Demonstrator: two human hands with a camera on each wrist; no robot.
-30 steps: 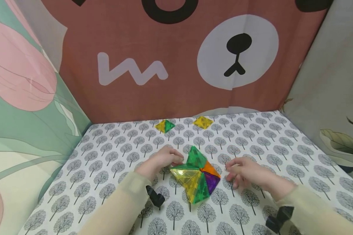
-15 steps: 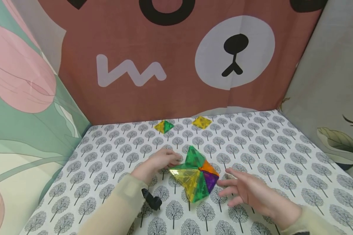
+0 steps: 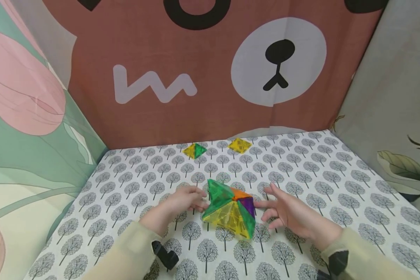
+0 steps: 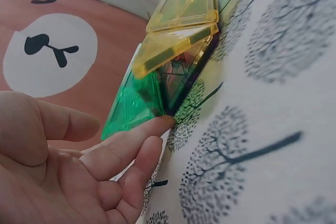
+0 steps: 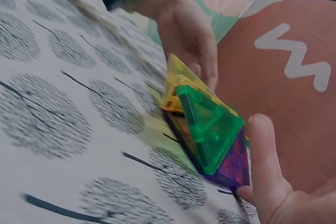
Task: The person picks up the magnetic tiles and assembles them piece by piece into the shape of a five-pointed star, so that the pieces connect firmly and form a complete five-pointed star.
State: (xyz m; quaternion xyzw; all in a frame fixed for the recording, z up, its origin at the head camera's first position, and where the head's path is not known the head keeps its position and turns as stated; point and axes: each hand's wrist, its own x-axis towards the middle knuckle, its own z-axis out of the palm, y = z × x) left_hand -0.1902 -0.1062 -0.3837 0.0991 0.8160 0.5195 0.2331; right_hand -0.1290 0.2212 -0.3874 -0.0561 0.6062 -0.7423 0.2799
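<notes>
Translucent triangular magnetic tiles are joined into a low peaked model [image 3: 227,208] at the middle of the table in the head view. Two-part yellow tiles [image 3: 225,217] face me, with green, orange [image 3: 240,193] and purple ones round the peak. My left hand [image 3: 182,200] lies at its left side; in the left wrist view a fingertip [image 4: 167,123] reaches the lower edge by a green tile [image 4: 134,103]. On the other side my right hand [image 3: 290,212] spreads its fingers, one fingertip touching the purple tile [image 5: 233,163] low down. Neither hand grips anything.
Toward the back of the table lie a yellow-and-green diamond of tiles [image 3: 195,151] and a yellow diamond [image 3: 240,145]. A tree-print cloth [image 3: 140,217] covers the table. Printed curtains [image 3: 210,109] stand behind and at both sides.
The tile model has turned counterclockwise, its far green tip swinging left and its near tip right. My right hand has opened out and come against it; my left hand has shifted slightly left and nearer.
</notes>
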